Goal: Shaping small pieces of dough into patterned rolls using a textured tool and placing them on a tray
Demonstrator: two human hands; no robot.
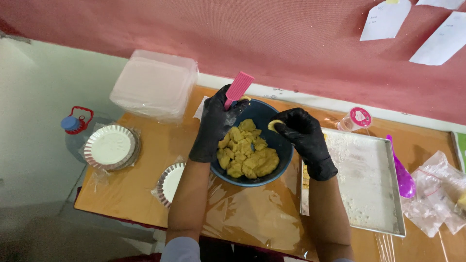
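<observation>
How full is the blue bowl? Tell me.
Partly full: yellow dough chunks cover the bowl bottom, well below its rim.

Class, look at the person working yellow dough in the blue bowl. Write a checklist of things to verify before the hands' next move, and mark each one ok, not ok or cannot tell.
1. Both hands gloved: ok. Left hand and right hand wear black gloves.
2. Dough contained: ok. The yellow dough lies in lumps inside the blue bowl.
3. Right hand has a portion: ok. A small dough piece sits between its fingertips.
4. Pink comb tool under control: ok. It is pinched in the left hand above the bowl's rim.
5. Metal tray within reach: ok, right beside the bowl.
6. Tray floured evenly: cannot tell; white dusting shows, coverage is unclear.
</observation>
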